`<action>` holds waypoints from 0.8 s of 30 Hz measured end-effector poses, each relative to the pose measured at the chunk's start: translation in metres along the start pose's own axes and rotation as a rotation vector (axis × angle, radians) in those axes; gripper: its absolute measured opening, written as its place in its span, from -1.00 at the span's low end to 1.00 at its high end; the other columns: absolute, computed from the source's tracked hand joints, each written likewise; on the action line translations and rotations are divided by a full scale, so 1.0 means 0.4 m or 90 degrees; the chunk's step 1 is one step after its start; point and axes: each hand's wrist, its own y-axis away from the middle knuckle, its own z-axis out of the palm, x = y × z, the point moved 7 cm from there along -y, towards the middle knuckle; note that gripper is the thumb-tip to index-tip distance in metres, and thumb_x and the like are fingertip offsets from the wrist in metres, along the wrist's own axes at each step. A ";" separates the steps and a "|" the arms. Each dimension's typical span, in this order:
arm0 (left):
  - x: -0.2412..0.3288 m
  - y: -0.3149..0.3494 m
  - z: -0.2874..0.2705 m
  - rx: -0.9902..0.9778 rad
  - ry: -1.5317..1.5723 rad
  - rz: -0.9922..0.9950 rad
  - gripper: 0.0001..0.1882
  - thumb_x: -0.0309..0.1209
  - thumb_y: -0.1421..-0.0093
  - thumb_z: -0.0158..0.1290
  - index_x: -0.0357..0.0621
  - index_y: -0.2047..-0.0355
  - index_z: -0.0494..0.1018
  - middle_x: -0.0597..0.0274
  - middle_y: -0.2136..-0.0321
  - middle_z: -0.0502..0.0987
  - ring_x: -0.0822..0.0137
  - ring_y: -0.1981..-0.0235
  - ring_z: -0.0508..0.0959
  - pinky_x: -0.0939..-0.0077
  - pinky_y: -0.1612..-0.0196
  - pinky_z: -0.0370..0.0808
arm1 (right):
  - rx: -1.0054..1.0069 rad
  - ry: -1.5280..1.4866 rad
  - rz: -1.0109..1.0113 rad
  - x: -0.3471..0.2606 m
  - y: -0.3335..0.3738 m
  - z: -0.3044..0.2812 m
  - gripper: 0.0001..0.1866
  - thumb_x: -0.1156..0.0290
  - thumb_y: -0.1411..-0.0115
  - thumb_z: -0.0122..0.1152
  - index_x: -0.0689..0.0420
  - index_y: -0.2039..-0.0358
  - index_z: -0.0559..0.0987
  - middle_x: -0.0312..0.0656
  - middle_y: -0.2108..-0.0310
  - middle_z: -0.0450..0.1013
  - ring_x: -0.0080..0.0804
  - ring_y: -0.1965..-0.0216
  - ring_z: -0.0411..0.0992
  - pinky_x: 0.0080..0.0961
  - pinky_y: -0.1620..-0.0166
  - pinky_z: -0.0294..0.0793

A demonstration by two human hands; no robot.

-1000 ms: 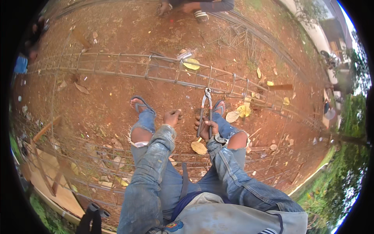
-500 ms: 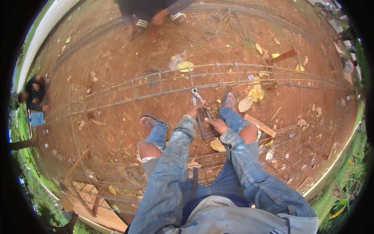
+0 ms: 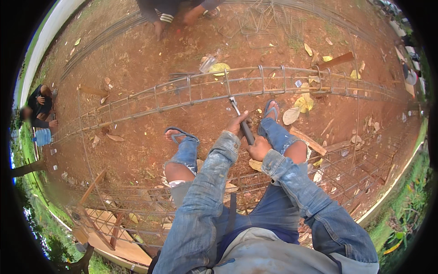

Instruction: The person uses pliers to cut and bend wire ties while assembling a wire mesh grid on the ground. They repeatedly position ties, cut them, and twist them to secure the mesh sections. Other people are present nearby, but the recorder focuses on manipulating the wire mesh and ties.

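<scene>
Both my hands grip a pair of long-handled pincers (image 3: pixel 240 118) with dark handles. My left hand (image 3: pixel 238 124) wraps the upper part of the handles, and my right hand (image 3: pixel 258 148) holds their lower end. The metal jaws reach up to the lower bar of a long rebar cage (image 3: pixel 191 93) that lies on red dirt in front of me, next to one of its stirrups. My denim-sleeved forearms come up from below. My feet in blue sandals (image 3: pixel 179 134) rest on the ground on either side of my hands.
A second rebar cage (image 3: pixel 356 176) runs under my legs. Another person (image 3: pixel 169 11) crouches at the top, a third (image 3: pixel 39 107) at the far left beside a blue water jug (image 3: pixel 43 136). Loose stirrups (image 3: pixel 258 23), wood pieces (image 3: pixel 336 60) and dry leaves litter the dirt. Boards (image 3: pixel 116 237) lie lower left.
My hands have carried the pincers up and forward, from between my knees to the cage's lower bar. My view has swung left, so the far cage now sits centred.
</scene>
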 end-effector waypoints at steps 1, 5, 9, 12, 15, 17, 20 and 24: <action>0.011 0.009 0.023 -0.030 0.078 0.012 -0.58 -0.10 0.06 0.10 -0.21 0.38 0.39 0.15 0.50 0.45 0.27 0.45 0.47 0.35 0.34 0.44 | -0.093 -0.084 0.022 0.006 -0.003 0.002 -0.76 0.45 0.10 0.00 0.34 0.40 0.40 -0.07 0.64 0.38 -0.18 0.51 0.43 -0.34 0.45 0.45; 0.059 0.036 0.078 -0.159 0.352 0.063 -0.66 -0.17 -0.03 0.03 -0.23 0.39 0.35 0.16 0.53 0.46 0.27 0.45 0.50 0.33 0.28 0.50 | -0.372 -0.683 0.063 -0.055 0.065 -0.003 -0.66 0.53 0.08 -0.04 0.36 0.23 0.31 -0.07 0.47 0.38 -0.26 0.48 0.42 -0.38 0.45 0.48; 0.054 0.009 0.113 -0.155 0.382 0.046 -0.74 -0.23 -0.05 0.03 -0.18 0.52 0.32 0.28 0.67 0.35 0.35 0.59 0.43 0.40 0.47 0.48 | -0.341 -0.602 0.093 -0.034 0.059 -0.031 -0.59 0.39 -0.01 0.00 0.35 0.15 0.27 -0.04 0.34 0.38 -0.24 0.41 0.41 -0.32 0.34 0.44; 0.035 -0.016 0.097 -0.055 0.299 0.003 -0.74 -0.26 -0.03 0.06 -0.13 0.61 0.29 0.30 0.72 0.31 0.37 0.67 0.40 0.41 0.58 0.47 | -0.031 -0.078 0.019 -0.022 0.048 -0.101 -0.37 0.18 0.08 0.14 0.31 0.08 0.22 0.07 0.24 0.34 -0.10 0.23 0.37 -0.15 0.18 0.34; 0.003 -0.074 0.082 0.017 0.231 0.042 -0.77 -0.23 -0.03 0.06 -0.06 0.54 0.28 0.35 0.68 0.32 0.40 0.63 0.39 0.47 0.52 0.39 | 0.253 0.334 -0.018 -0.097 0.069 -0.128 -0.26 0.18 0.21 0.21 0.31 0.05 0.18 0.09 0.23 0.31 -0.04 0.19 0.33 -0.15 0.13 0.28; 0.011 -0.060 0.101 0.120 0.167 0.087 -0.76 -0.28 0.00 0.08 -0.13 0.61 0.30 0.30 0.69 0.34 0.40 0.68 0.39 0.46 0.60 0.40 | 0.401 0.530 0.006 -0.104 0.066 -0.141 -0.30 0.25 0.22 0.19 0.30 0.07 0.19 0.06 0.25 0.31 -0.03 0.22 0.34 -0.20 0.15 0.30; 0.031 -0.064 0.093 0.225 0.116 0.195 -0.76 -0.40 0.00 0.07 -0.21 0.67 0.26 0.23 0.76 0.31 0.38 0.81 0.35 0.42 0.75 0.42 | 0.358 0.511 -0.080 -0.021 -0.024 -0.153 -0.36 0.30 0.26 0.17 0.31 0.14 0.20 0.08 0.30 0.32 -0.02 0.26 0.35 -0.26 0.19 0.34; -0.004 -0.124 0.088 0.170 0.209 0.205 -0.75 -0.27 0.04 0.13 -0.16 0.60 0.36 0.31 0.66 0.36 0.47 0.64 0.35 0.57 0.60 0.29 | 0.250 0.470 -0.119 -0.016 -0.070 -0.195 -0.43 0.34 0.28 0.15 0.26 0.20 0.25 0.05 0.32 0.34 -0.03 0.27 0.36 -0.27 0.22 0.38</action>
